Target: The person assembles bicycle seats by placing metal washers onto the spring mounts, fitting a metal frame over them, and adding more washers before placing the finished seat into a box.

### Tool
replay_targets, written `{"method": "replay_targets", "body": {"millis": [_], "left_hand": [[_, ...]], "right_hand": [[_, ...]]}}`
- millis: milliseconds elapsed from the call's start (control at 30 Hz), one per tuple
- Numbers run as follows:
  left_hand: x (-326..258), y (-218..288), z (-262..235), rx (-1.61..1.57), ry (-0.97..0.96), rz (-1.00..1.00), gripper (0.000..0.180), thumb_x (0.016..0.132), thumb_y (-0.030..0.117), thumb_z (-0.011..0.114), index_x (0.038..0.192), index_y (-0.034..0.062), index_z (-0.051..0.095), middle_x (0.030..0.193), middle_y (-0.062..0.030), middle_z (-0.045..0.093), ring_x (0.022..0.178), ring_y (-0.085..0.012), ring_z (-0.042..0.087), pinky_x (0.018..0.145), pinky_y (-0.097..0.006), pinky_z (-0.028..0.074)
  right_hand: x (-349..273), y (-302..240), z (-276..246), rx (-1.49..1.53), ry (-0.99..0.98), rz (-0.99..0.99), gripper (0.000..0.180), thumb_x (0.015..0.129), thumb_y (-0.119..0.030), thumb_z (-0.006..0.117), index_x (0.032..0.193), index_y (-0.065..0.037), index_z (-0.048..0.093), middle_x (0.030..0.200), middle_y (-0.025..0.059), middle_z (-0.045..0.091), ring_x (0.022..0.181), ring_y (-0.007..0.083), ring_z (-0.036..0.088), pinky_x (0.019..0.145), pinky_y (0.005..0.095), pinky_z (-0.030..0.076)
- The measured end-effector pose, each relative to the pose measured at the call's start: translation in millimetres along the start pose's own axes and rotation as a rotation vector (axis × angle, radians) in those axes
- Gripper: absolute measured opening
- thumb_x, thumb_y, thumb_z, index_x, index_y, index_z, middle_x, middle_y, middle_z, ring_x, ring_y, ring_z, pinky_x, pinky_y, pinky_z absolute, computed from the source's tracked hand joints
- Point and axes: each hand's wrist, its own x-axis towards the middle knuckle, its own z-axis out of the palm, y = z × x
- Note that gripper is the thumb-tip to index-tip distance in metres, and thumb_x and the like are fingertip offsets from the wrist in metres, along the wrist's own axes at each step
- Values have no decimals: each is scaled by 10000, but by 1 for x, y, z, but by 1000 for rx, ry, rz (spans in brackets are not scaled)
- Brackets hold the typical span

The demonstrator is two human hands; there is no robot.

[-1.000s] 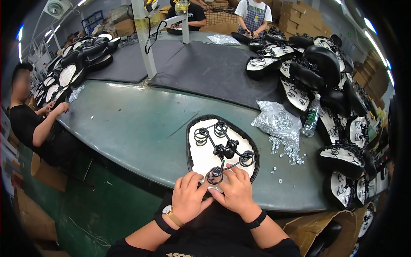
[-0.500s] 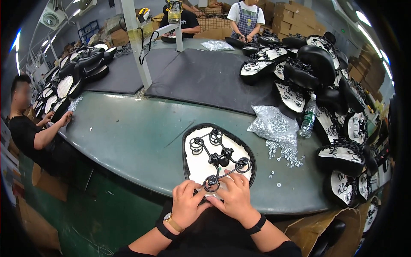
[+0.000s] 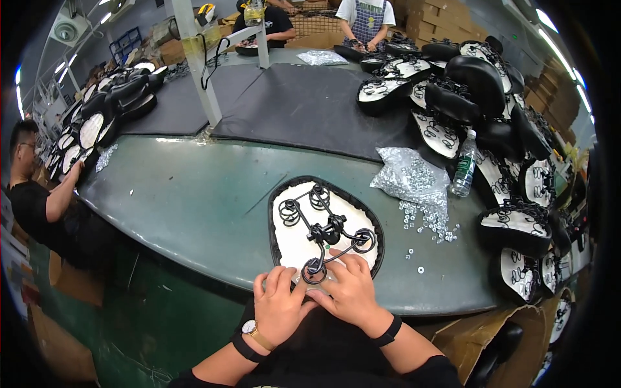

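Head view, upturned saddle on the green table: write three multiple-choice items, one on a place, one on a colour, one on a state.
1. Where is the clear plastic bottle?
A. right of the clear bag of small metal parts
B. left of it
C. on the floor

2. What colour is the inner face of the upturned black-rimmed bicycle saddle?
A. red
B. white
C. green

3. What are the left hand and right hand doing?
A. resting apart
B. working together at the saddle's near end
C. gripping the bottle

Answers: 1 A, it stands at the bag's right edge; 2 B, white shows under the wire springs; 3 B, both meet there.
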Motion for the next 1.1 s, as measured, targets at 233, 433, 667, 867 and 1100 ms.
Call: {"method": "replay_targets", "body": {"millis": [233,433,667,867,1100], "left_hand": [[0,9,2,8,-71,9,665,718,354,861,1242,7,644,1238,-100,590,1248,-280,505,1072,-450,386],[0,-2,7,-149,54,61,576,684,218,873,1173,-17,680,1179,-136,633,1173,-324,578,961,-462,483],[-2,-3,-2,-179,53,42,558,693,221,869,1176,2,694,1175,-104,655,1184,-295,587,1004,-454,466],[5,4,-3,-69,-40,33,581,671,288,878,1147,13,690,1148,-91,612,1167,-276,551,984,-444,434],[0,-2,1,-158,27,37,599,681,169,867,1208,-22,656,1170,-140,639,1191,-342,584,1007,-461,496]], "right_hand": [[-4,1,2,11,51,-10,322,818,-367,797,1060,-156,785,1126,51,680,1248,302,580,996,472,412],[-7,-1,1,-42,92,11,391,788,-405,804,1093,-162,782,1161,55,676,1245,322,575,1002,478,418],[1,-5,-1,-24,32,14,366,789,-393,806,1094,-191,783,1159,53,672,1275,327,563,1016,482,414],[-5,2,2,-13,67,-20,328,791,-327,803,1085,-182,783,1133,63,668,1248,318,572,991,464,420],[-2,-5,-3,-80,57,23,332,795,-348,806,1062,-155,764,1184,71,661,1250,326,568,1022,492,412]]}}
